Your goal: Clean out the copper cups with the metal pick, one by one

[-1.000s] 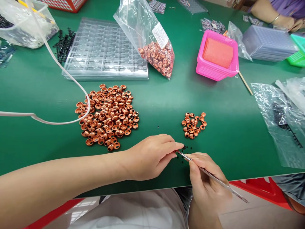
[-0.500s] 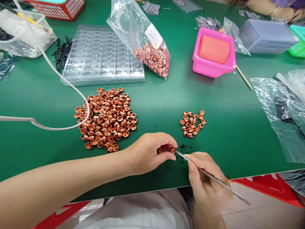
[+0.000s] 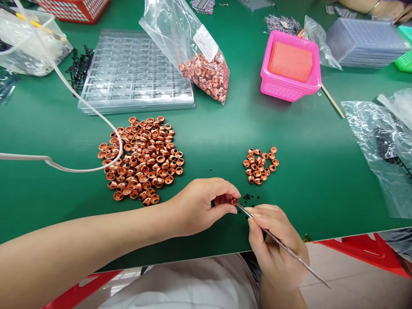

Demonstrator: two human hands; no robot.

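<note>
My left hand (image 3: pixel 206 205) pinches a small copper-coloured cup (image 3: pixel 234 201) between thumb and fingers, just above the table. In my right hand (image 3: pixel 280 240) is a thin metal rod-like tool (image 3: pixel 286 249), held like a pen; its tip meets the cup, though the exact contact is too small to make out. Beside the fingertips lie tiny black pieces (image 3: pixel 247 197), partly hidden by my right hand. A large pile of copper-coloured cups (image 3: pixel 144 159) spreads beyond my left forearm. Past my right hand is a smaller group of cups (image 3: pixel 259 165).
Clear plastic trays (image 3: pixel 135 73) and a bag of copper cups (image 3: pixel 209 77) lie farther back. A pink basket (image 3: pixel 289 91) holds orange material. A white cord (image 3: pixel 93 112) loops over the large pile. At the far right are plastic bags (image 3: pixel 380 141) and another person's hands (image 3: pixel 389 9).
The rear end of the metal tool has swung down and left as my right hand shifted slightly left. My left hand keeps its pinch on the cup. The camera view has moved a little.
</note>
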